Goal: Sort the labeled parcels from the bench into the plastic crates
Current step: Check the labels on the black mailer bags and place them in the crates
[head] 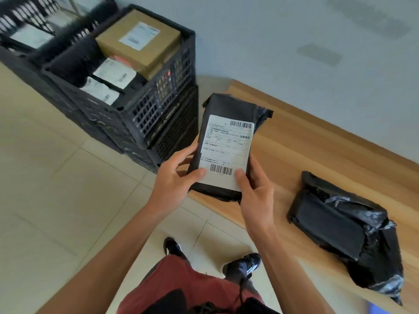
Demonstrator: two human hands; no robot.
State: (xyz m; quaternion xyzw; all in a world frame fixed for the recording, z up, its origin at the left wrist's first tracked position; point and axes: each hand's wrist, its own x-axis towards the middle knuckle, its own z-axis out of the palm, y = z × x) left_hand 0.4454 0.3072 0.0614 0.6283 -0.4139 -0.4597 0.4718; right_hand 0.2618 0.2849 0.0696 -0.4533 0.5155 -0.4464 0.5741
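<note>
I hold a black plastic-wrapped parcel (229, 123) with a white barcode label facing up, over the near-left corner of the wooden bench (317, 150). My left hand (174, 173) grips its lower left edge, thumb on the label. My right hand (254, 186) grips the lower right edge, thumb beside the barcode. A second black parcel (340, 232) lies on the bench to the right, no label showing. Black plastic crates (154, 109) stand stacked on the floor to the left, the nearest holding a brown cardboard box (138, 41) and labeled black parcels (111, 75).
More black crates (27, 26) with parcels stand further back left. Beige tiled floor (56, 189) lies between me and the crates. A grey wall (294, 41) runs behind the bench. My shoes (242, 266) are near the bench's front edge.
</note>
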